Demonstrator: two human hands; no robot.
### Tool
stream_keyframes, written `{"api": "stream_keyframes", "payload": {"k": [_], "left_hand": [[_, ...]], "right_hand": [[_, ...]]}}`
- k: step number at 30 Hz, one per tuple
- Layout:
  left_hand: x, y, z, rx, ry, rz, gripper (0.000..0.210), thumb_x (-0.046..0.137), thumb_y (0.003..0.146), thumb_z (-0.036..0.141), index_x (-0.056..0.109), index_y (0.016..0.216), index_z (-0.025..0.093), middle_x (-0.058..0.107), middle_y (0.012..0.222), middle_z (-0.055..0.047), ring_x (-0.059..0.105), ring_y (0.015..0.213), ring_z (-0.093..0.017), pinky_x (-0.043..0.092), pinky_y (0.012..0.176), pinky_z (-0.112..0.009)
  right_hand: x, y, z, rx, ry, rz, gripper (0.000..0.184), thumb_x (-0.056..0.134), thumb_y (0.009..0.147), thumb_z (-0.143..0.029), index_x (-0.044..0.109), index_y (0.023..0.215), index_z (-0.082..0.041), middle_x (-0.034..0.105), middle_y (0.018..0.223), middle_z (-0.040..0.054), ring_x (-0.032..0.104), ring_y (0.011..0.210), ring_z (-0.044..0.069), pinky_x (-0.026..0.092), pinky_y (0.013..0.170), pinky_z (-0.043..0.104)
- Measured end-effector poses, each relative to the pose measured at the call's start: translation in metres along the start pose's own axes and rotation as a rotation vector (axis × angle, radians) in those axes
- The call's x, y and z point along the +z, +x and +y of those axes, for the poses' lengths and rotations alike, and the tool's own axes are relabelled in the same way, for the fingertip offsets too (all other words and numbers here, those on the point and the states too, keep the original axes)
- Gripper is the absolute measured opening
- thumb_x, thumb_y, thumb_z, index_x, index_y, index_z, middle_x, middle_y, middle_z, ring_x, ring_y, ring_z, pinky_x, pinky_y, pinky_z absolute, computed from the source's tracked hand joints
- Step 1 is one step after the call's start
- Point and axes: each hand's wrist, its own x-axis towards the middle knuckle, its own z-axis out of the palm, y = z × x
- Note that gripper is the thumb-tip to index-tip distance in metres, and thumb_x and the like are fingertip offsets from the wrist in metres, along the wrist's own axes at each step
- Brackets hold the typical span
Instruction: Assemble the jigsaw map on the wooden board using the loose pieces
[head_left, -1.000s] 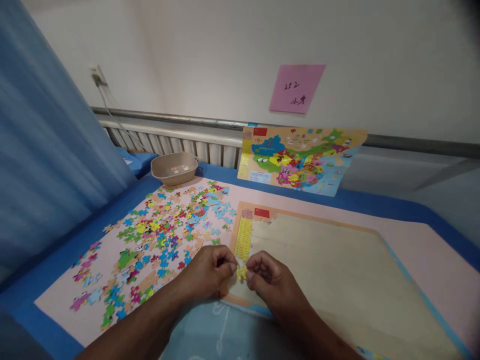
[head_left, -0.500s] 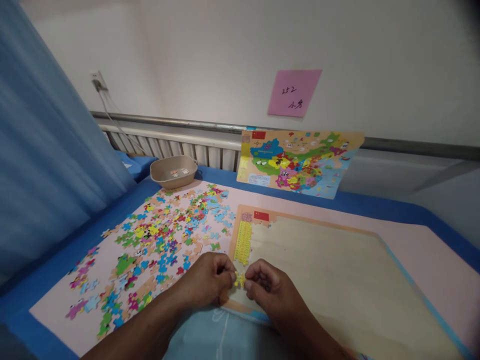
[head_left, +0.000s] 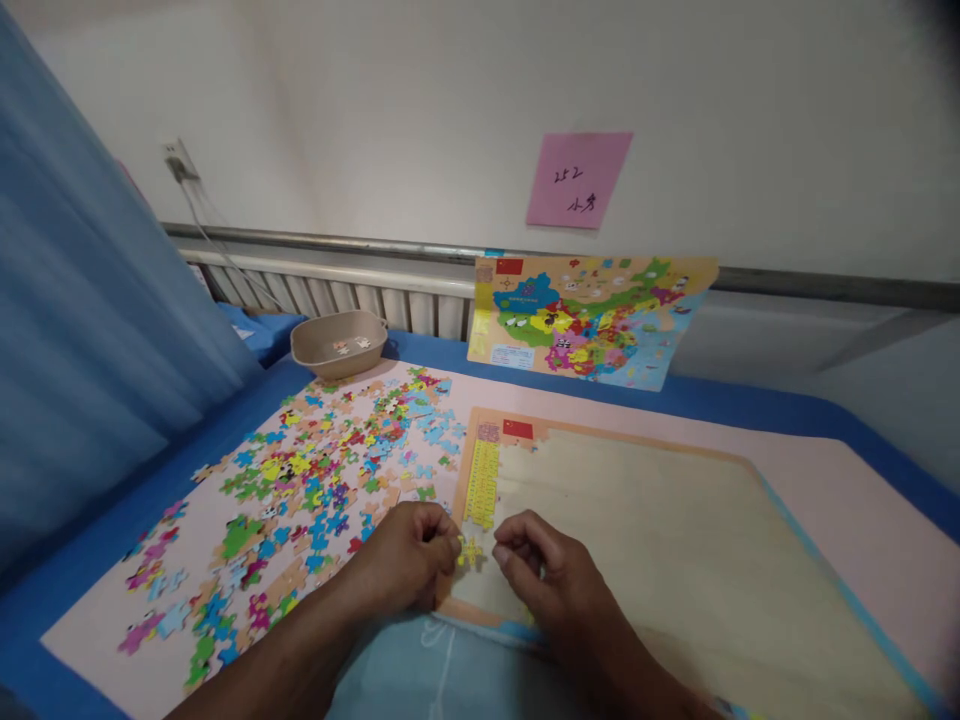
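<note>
My left hand [head_left: 420,550] pinches the left end of a yellow jigsaw piece [head_left: 472,552], possibly several joined, over the lower left of the puzzle board [head_left: 637,540]. Just to the right, my right hand [head_left: 544,565] is curled, with thumb and forefinger apart and nothing visible between the tips. A small gap separates it from the yellow piece. Above both hands, a yellow strip of fitted pieces [head_left: 482,485] runs down the board's left side. A red flag section [head_left: 517,429] fills the board's upper left corner beside an orange edge.
Many loose colourful jigsaw pieces [head_left: 322,500] spread over the pink sheet [head_left: 82,640] on the left. A beige basket [head_left: 337,365] behind them holds a few pieces. A printed map picture [head_left: 589,320] leans against the wall rail. A blue curtain [head_left: 97,300] hangs at left.
My right hand has let go of the yellow piece and drawn slightly away to the right. The left hand still holds it. The view has shifted slightly.
</note>
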Motion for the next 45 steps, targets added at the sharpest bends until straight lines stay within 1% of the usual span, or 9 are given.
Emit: {"api": "stream_keyframes", "payload": {"k": [8, 12, 19, 23, 27, 30, 34, 40, 45], "left_hand": [[0.003, -0.001, 0.004, 0.0, -0.077, -0.043, 0.031, 0.07, 0.066, 0.047, 0.055, 0.069, 0.02, 0.055, 0.043, 0.003, 0.038, 0.03, -0.007, 0.026, 0.033, -0.021], [0.005, -0.002, 0.005, -0.002, -0.123, -0.064, 0.034, 0.073, 0.065, 0.049, 0.054, 0.069, 0.021, 0.053, 0.042, 0.004, 0.038, 0.029, -0.008, 0.024, 0.033, -0.021], [0.008, -0.002, 0.005, -0.017, -0.16, -0.071, 0.042, 0.079, 0.063, 0.054, 0.054, 0.071, 0.02, 0.055, 0.047, 0.005, 0.041, 0.032, -0.008, 0.026, 0.036, -0.021], [0.007, -0.001, 0.003, -0.023, -0.157, -0.076, 0.042, 0.079, 0.063, 0.053, 0.056, 0.072, 0.019, 0.056, 0.048, 0.004, 0.045, 0.035, -0.008, 0.029, 0.037, -0.021], [0.006, -0.001, 0.004, -0.027, -0.148, -0.099, 0.04, 0.077, 0.064, 0.053, 0.059, 0.072, 0.018, 0.058, 0.049, 0.003, 0.045, 0.035, -0.008, 0.027, 0.037, -0.02], [0.006, -0.003, 0.008, -0.018, -0.135, -0.107, 0.042, 0.076, 0.066, 0.055, 0.061, 0.073, 0.017, 0.058, 0.049, 0.002, 0.045, 0.036, -0.008, 0.027, 0.037, -0.02], [0.006, -0.003, 0.009, -0.011, -0.145, -0.106, 0.046, 0.078, 0.063, 0.059, 0.06, 0.071, 0.017, 0.057, 0.049, 0.002, 0.045, 0.036, -0.008, 0.027, 0.037, -0.021], [0.006, 0.0, 0.006, -0.005, -0.136, -0.077, 0.045, 0.077, 0.063, 0.058, 0.059, 0.071, 0.018, 0.056, 0.048, 0.003, 0.045, 0.035, -0.009, 0.028, 0.036, -0.021], [0.006, -0.001, 0.006, -0.013, -0.149, -0.077, 0.044, 0.077, 0.063, 0.057, 0.059, 0.07, 0.018, 0.057, 0.048, 0.003, 0.046, 0.035, -0.009, 0.031, 0.037, -0.021]], "right_hand": [[0.004, 0.0, -0.001, -0.009, 0.029, -0.069, 0.009, 0.057, 0.083, -0.028, 0.063, 0.087, -0.022, 0.063, 0.072, -0.0015, 0.055, 0.065, 0.015, 0.041, 0.061, 0.027], [0.004, 0.0, -0.004, 0.005, 0.032, -0.076, 0.011, 0.056, 0.084, -0.03, 0.062, 0.085, -0.022, 0.059, 0.069, -0.002, 0.054, 0.064, 0.015, 0.041, 0.061, 0.027], [0.004, -0.001, -0.01, 0.02, 0.064, -0.082, 0.01, 0.055, 0.083, -0.03, 0.062, 0.082, -0.023, 0.057, 0.067, -0.0027, 0.052, 0.063, 0.015, 0.039, 0.06, 0.027], [0.004, -0.001, -0.01, 0.04, 0.106, -0.082, 0.011, 0.057, 0.082, -0.032, 0.062, 0.082, -0.022, 0.054, 0.066, -0.0034, 0.049, 0.063, 0.015, 0.038, 0.06, 0.027], [0.005, 0.0, -0.006, 0.056, 0.136, -0.084, 0.012, 0.057, 0.084, -0.033, 0.062, 0.083, -0.022, 0.054, 0.067, -0.003, 0.048, 0.064, 0.015, 0.038, 0.06, 0.027], [0.004, -0.001, -0.002, 0.045, 0.148, -0.079, 0.013, 0.058, 0.085, -0.033, 0.063, 0.084, -0.022, 0.056, 0.069, -0.0027, 0.049, 0.065, 0.015, 0.038, 0.061, 0.027], [0.004, -0.001, -0.002, 0.045, 0.151, -0.084, 0.014, 0.059, 0.086, -0.034, 0.064, 0.085, -0.022, 0.056, 0.069, -0.0027, 0.049, 0.066, 0.015, 0.039, 0.062, 0.027], [0.006, 0.0, 0.002, 0.077, 0.186, -0.089, 0.013, 0.059, 0.082, -0.032, 0.064, 0.088, -0.021, 0.059, 0.072, -0.0014, 0.053, 0.069, 0.016, 0.042, 0.065, 0.029], [0.009, 0.0, 0.008, 0.072, 0.225, -0.092, 0.014, 0.061, 0.082, -0.031, 0.063, 0.092, -0.022, 0.062, 0.075, -0.0005, 0.056, 0.072, 0.017, 0.044, 0.069, 0.03]]}}
